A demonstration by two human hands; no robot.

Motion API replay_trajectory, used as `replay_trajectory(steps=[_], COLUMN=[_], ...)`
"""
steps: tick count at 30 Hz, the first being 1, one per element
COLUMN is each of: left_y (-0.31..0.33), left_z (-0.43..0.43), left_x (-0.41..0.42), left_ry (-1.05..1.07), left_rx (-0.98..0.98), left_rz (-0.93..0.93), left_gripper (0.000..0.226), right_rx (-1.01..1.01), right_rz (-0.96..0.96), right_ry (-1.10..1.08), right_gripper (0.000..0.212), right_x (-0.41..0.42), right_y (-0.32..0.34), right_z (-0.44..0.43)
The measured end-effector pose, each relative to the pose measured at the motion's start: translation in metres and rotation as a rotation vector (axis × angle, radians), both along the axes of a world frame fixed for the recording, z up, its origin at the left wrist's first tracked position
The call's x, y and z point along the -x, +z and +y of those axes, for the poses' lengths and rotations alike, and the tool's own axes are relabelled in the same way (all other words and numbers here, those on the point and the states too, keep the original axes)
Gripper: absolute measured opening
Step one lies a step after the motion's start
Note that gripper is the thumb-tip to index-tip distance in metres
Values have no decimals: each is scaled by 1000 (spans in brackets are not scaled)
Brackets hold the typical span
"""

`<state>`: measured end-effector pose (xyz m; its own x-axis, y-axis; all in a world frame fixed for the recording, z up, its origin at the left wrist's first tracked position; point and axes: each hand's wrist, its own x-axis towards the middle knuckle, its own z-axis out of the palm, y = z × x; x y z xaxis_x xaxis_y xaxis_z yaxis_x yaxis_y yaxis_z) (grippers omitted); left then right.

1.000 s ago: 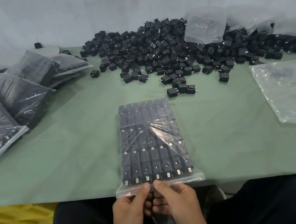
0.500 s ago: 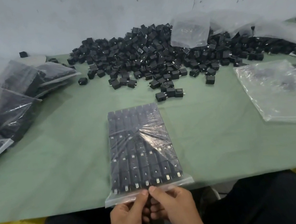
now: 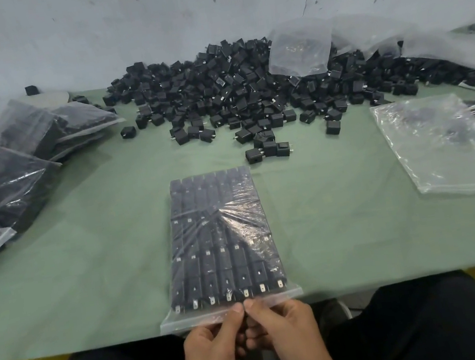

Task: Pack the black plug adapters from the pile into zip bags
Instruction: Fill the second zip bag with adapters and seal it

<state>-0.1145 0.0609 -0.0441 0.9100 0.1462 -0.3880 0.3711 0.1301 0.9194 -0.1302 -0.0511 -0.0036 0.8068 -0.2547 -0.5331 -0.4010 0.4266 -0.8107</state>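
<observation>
My left hand (image 3: 217, 343) and right hand (image 3: 279, 327) pinch the zip bag (image 3: 220, 238) mouth; black plug adapters (image 3: 212, 264) fill it in neat rows.

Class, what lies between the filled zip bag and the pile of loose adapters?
Head view: mostly bare green table; a few stray adapters sit near the far right corner of the filled zip bag, just short of the pile.
</observation>
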Motion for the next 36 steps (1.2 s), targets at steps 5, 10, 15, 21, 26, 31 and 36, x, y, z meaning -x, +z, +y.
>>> replay_trajectory(steps=[5,10,15,21,26,31,36], left_y=[2,3,9,15,22,23,28], left_z=[-5,-8,-10,-6,1,2,2], left_x=[-1,-1,2,3,0,-1,3], left_ry=[2,41,23,23,41,38,-8], left_rx=[-54,-18,9,66,129,159,186], left_rz=[-24,-4,-21,-28,-23,6,-6], left_gripper=[24,25,27,25,26,29,26], right_rx=[6,43,33,39,56,41,28], right_rz=[14,8,-26,-42,-41,-57,-28], right_ry=[13,-100,-61,26,34,57,120], right_gripper=[15,16,18,24,56,69,65], right_x=[1,2,4,4,2,0,1], right_y=[0,-2,-3,0,3,7,11], right_z=[-6,-17,-22,-28,-32,-28,-32])
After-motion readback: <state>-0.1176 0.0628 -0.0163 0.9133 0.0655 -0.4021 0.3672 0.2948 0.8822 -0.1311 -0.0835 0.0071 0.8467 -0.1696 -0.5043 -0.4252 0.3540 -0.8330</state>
